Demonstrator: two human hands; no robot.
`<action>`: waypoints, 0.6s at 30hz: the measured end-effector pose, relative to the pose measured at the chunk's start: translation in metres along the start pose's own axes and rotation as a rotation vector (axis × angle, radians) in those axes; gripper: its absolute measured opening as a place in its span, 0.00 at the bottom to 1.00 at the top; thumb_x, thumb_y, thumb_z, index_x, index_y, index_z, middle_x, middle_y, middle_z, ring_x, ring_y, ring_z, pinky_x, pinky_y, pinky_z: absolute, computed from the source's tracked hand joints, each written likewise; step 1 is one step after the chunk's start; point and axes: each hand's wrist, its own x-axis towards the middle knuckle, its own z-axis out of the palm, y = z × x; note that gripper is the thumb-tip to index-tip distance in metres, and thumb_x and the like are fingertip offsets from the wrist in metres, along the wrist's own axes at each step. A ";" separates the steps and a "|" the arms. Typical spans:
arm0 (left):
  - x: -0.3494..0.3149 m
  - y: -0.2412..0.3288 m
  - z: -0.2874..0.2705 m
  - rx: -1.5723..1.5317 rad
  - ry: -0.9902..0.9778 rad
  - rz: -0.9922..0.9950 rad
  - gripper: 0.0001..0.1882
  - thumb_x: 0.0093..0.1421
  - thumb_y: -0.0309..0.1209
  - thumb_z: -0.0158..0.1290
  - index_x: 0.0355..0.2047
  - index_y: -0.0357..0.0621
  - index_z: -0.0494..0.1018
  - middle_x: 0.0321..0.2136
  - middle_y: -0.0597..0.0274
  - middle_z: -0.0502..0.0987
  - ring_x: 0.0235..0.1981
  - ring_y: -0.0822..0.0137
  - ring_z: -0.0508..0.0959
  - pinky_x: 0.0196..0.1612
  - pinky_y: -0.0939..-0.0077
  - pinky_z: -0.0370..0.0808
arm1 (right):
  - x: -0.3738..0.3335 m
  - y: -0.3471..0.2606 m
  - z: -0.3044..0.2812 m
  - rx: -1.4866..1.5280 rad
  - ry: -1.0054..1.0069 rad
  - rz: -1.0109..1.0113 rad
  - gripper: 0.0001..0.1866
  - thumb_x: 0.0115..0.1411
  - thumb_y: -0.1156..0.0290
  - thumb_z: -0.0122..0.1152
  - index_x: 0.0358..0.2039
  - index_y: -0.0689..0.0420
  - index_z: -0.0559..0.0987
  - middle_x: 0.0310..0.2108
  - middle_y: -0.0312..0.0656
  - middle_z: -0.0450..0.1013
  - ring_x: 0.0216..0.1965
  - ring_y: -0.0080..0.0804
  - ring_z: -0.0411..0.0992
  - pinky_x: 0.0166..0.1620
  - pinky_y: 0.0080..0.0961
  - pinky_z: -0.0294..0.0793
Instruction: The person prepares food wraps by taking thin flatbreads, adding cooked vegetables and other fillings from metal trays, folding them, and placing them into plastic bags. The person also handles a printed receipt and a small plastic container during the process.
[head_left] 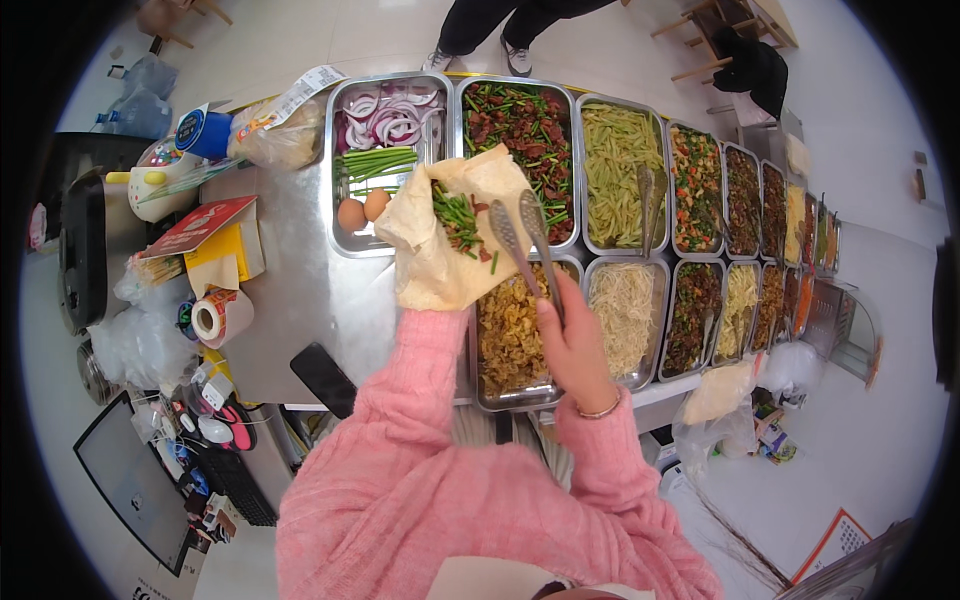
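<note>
A thin pale flatbread (435, 278) lies spread over my left hand, hiding it; only the pink sleeve shows below. Chopped green stems with reddish meat bits (458, 222) sit in its middle. My right hand (578, 350) is closed round metal tongs (512, 240), whose two tips stand apart over the flatbread's right edge. Behind it is a steel pan of the same green and reddish mix (515, 115). Below the tongs stands a pan of brown chopped food (508, 340). At the back left, a tray (335, 185) bears sliced onion, green stems and two eggs (364, 209).
Pans of pale green shreds (615, 150) and whitish shreds (620, 305) begin two rows running right. A black phone (323, 378) lies by my left forearm. Left are a paper roll (221, 317), plastic bags (150, 345) and a monitor (135, 480). A person's legs (495, 22) stand beyond the counter.
</note>
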 end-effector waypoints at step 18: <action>-0.026 0.064 0.030 0.314 0.126 0.282 0.30 0.70 0.57 0.46 0.54 0.44 0.73 0.49 0.60 0.78 0.48 0.60 0.80 0.51 0.59 0.79 | 0.091 0.067 0.048 -0.378 0.023 0.352 0.19 0.70 0.63 0.51 0.41 0.71 0.74 0.35 0.68 0.77 0.39 0.68 0.76 0.42 0.55 0.74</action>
